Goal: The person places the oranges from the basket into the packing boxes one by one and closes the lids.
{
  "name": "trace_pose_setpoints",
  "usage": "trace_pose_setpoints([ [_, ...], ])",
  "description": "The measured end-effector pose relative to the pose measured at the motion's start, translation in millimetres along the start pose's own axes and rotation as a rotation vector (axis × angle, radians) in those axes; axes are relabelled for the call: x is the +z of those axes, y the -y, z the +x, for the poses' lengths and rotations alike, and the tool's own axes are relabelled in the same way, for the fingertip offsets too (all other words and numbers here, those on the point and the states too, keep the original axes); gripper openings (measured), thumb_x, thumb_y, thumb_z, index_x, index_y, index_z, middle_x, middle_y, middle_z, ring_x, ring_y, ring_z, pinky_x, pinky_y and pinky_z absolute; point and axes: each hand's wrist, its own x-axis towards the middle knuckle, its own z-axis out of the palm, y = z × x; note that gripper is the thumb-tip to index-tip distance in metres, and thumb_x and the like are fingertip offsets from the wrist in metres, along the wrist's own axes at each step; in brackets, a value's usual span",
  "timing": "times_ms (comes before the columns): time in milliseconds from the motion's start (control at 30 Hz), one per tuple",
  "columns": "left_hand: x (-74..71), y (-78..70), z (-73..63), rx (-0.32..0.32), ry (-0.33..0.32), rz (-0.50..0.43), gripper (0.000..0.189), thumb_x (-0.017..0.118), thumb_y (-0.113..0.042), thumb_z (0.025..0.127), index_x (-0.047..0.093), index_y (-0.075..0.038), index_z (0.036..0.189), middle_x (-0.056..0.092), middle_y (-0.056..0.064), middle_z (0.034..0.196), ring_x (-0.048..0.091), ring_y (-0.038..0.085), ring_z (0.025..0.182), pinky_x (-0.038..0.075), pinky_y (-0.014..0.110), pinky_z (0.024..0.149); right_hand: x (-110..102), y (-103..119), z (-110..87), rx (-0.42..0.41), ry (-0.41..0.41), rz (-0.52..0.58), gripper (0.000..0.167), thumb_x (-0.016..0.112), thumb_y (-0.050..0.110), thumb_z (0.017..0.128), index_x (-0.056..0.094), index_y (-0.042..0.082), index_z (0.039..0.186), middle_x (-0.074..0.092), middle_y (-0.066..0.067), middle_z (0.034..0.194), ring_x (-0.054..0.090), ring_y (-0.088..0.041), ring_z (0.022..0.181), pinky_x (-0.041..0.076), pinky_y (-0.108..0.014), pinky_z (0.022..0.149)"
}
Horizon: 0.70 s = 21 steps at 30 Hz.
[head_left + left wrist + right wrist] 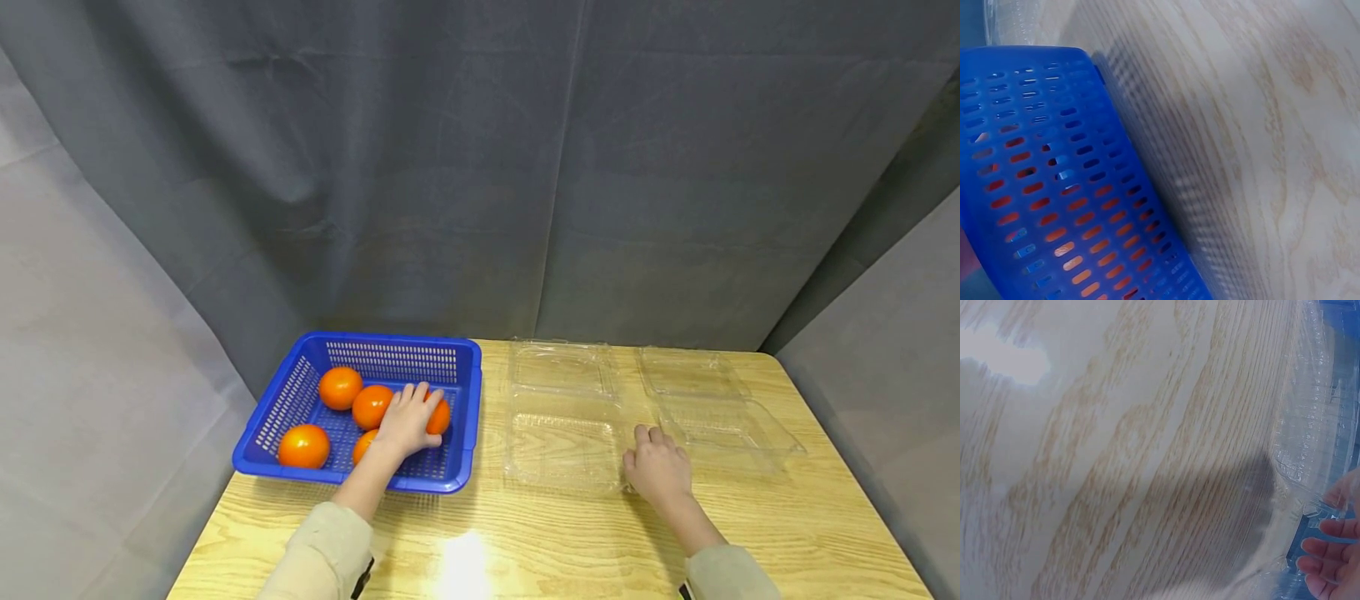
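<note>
My left hand (pixel 408 421) reaches into a blue plastic basket (pixel 243 454), its fingers spread and bent over an orange (pixel 441 417) at the basket's right side. Several other oranges lie around it, among them one orange (pixel 303 447) at the front left. In the left wrist view the basket's slotted wall (pixel 1079 144) hides most of that hand. Beside the right edge of an opened clear plastic clamshell box (pixel 562 454) is my right hand (pixel 660 468). Its thumb is right at the box's rim in the right wrist view, and the other fingers (pixel 1329 550) hang loosely bent.
A second opened clear box (pixel 712 421) lies to the right, near the table's back. Both boxes and the basket rest on a light wooden table (pixel 540 542). Grey curtains (pixel 450 167) hang behind and at the sides.
</note>
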Motion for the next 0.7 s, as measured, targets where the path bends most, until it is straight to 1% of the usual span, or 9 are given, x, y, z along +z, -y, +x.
trace_pose_setpoints([
  [133, -6.3, -2.4, -0.2, -0.002, -0.017, 0.008, 0.073, 0.076, -0.038, 0.064, 0.050, -0.010, 0.126, 0.047, 0.018, 0.124, 0.042, 0.035, 0.109, 0.037, 0.047, 0.090, 0, -1, -0.4, -0.002, 0.001, 0.002, 0.039, 0.052, 0.018, 0.085, 0.049, -0.010, 0.113, 0.054, -0.028, 0.105, 0.053, -0.042, 0.093, 0.045, -0.051, 0.071],
  [367, -16.3, -5.2, 1.3, -0.003, -0.066, 0.030, 0.072, 0.075, -0.041, 0.065, 0.051, -0.011, 0.126, 0.048, 0.017, 0.122, 0.043, 0.034, 0.106, 0.039, 0.047, 0.088, 2, -3, -0.2, -0.013, -0.004, 0.002, 0.039, 0.052, 0.018, 0.085, 0.049, -0.010, 0.112, 0.055, -0.027, 0.104, 0.054, -0.041, 0.092, 0.046, -0.050, 0.070],
  [567, -27.1, -8.3, 3.7, 0.004, -0.108, 0.035, 0.074, 0.075, -0.043, 0.064, 0.051, -0.012, 0.126, 0.049, 0.016, 0.120, 0.043, 0.034, 0.105, 0.039, 0.047, 0.087, 3, -3, 0.7, -0.020, -0.014, 0.000, 0.036, 0.052, 0.018, 0.085, 0.050, -0.009, 0.108, 0.056, -0.025, 0.099, 0.055, -0.039, 0.088, 0.047, -0.048, 0.066],
  [700, -32.6, -11.0, 6.1, 0.012, -0.143, 0.038, 0.073, 0.076, -0.042, 0.063, 0.051, -0.013, 0.125, 0.049, 0.015, 0.119, 0.044, 0.033, 0.105, 0.037, 0.046, 0.088, 3, -3, 0.9, -0.016, -0.012, 0.002, 0.035, 0.052, 0.018, 0.085, 0.050, -0.008, 0.107, 0.056, -0.025, 0.099, 0.055, -0.040, 0.089, 0.047, -0.048, 0.066],
])
